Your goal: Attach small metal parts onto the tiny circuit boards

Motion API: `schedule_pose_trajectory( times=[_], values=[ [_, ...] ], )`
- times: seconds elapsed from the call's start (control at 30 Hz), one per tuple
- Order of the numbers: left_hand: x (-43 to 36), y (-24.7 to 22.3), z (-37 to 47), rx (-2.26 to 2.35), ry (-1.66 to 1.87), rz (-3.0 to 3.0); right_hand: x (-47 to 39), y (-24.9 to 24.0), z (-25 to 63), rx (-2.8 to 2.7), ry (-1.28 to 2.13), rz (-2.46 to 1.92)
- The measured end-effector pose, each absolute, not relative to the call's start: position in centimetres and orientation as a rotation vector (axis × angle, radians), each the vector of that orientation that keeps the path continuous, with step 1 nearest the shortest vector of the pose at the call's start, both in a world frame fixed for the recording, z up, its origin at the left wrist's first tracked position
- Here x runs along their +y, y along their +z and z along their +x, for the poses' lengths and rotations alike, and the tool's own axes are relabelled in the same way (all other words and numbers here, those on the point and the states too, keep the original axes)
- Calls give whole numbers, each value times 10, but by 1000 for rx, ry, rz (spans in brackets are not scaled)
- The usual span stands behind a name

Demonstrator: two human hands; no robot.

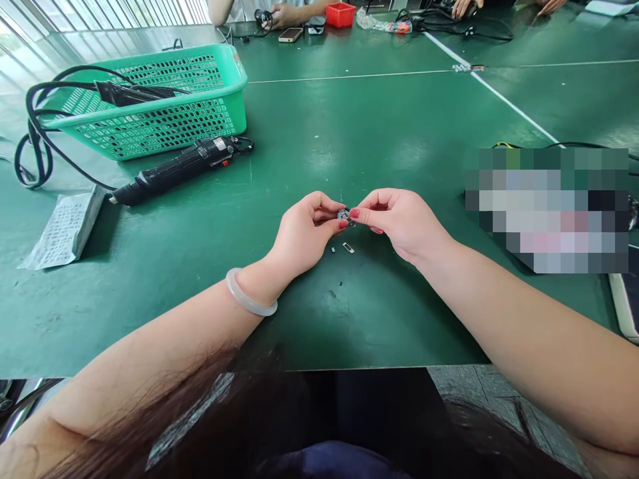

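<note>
Just above the green table, both my hands meet at a small round metallic part point(343, 215); its exact kind is too small to make out. My left hand point(304, 229), with a pale bangle point(249, 296) on the wrist, pinches the part between thumb and fingers. From the other side my right hand point(399, 219) closes thumb and forefinger at the part's right edge; whether a separate piece sits in that pinch is hidden. Below the fingers lie a small flat rectangular metal piece point(348, 248) and a tiny light bit point(333, 250).
At left stand a green basket point(164, 130) with a black cable and a black electric screwdriver point(184, 166). A paper-covered block point(64, 226) lies nearer. A blurred-out object point(554, 213) is at right. Across the table are a red box point(340, 14), a phone point(291, 34) and other people's hands.
</note>
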State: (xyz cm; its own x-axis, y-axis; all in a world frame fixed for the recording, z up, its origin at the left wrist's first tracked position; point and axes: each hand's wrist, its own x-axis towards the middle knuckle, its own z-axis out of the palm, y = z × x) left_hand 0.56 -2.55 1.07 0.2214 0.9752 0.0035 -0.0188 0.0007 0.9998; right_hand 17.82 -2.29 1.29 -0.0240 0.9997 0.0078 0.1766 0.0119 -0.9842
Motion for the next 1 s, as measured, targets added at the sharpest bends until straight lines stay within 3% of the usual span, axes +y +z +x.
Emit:
schedule_pose_trajectory(
  times=[0.13,0.3,0.57,1.0],
  values=[
    [-23,11,7,1016,1069,1083,-20,13,184,-1356,1091,-1311],
    [-19,15,6,1044,1097,818,-23,15,189,-1740,992,-1479],
    [-18,13,5,1039,1107,859,-28,19,185,-2123,844,-1480],
    [-19,13,5,1040,1106,1045,-34,20,185,-1766,668,-1400]
  ],
)
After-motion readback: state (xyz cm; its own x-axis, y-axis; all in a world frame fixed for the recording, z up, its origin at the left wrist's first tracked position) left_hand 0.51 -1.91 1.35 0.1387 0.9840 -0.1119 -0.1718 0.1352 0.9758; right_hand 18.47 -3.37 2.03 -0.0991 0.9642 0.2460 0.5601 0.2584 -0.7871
